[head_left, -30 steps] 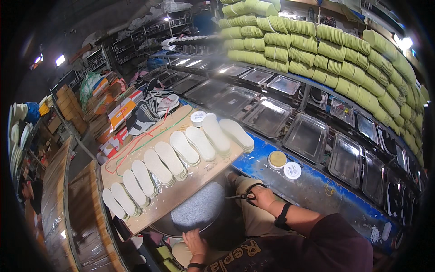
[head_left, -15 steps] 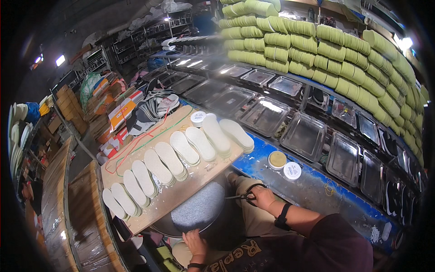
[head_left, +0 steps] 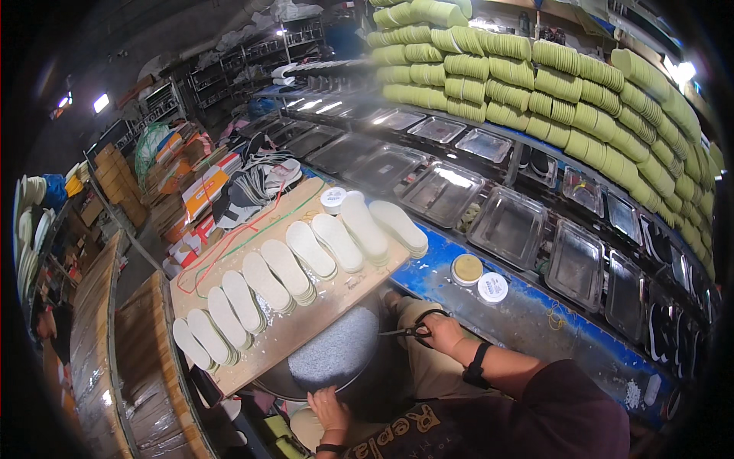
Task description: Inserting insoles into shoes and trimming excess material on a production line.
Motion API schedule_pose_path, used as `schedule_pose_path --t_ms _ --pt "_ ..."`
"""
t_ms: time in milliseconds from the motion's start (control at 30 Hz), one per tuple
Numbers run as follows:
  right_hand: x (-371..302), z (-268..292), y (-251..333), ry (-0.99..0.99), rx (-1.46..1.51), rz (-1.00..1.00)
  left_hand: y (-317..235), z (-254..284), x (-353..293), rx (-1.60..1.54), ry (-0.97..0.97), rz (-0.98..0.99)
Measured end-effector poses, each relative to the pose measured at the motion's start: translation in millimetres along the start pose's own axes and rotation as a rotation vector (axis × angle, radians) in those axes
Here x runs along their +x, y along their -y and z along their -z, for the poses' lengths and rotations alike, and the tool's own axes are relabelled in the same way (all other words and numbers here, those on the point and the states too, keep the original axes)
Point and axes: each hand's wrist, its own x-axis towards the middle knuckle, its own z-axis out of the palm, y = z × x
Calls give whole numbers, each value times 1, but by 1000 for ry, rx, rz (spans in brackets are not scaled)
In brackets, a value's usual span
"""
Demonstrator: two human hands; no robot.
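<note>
My right hand (head_left: 445,336) is closed around the black handles of a pair of scissors (head_left: 422,330), whose blades point left over my right thigh. My left hand (head_left: 330,411) lies by the near rim of a round metal basin (head_left: 365,372), its fingers laid over the edge of my knee and holding nothing I can see. Pale, speckled material (head_left: 332,356) shows inside the basin. Across the basin's far side lies a wooden board (head_left: 321,317), bearing a slanting row of several pale green insole stacks (head_left: 265,281). A white round tin (head_left: 333,200) stands at the board's far end.
To the right, an open tin (head_left: 467,269) and a white lid (head_left: 492,288) sit on a blue bench (head_left: 527,329). Beyond it run rows of metal trays (head_left: 508,226), some holding dark shoes (head_left: 538,165). Green insole stacks (head_left: 489,73) rise behind. Boxes (head_left: 206,189) are piled left.
The nearer row of trays has shifted slightly left and away, the farther row slightly right. My hands, the scissors and the insole stacks have stayed put.
</note>
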Motion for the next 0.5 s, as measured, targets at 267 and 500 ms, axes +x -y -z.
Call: schedule_pose_path --t_ms 267,500 --pt "0 -1 0 35 -12 -27 1 1 -1 -8 2 -41" --pt "1 2 2 15 0 -8 1 0 0 -6 0 -22"
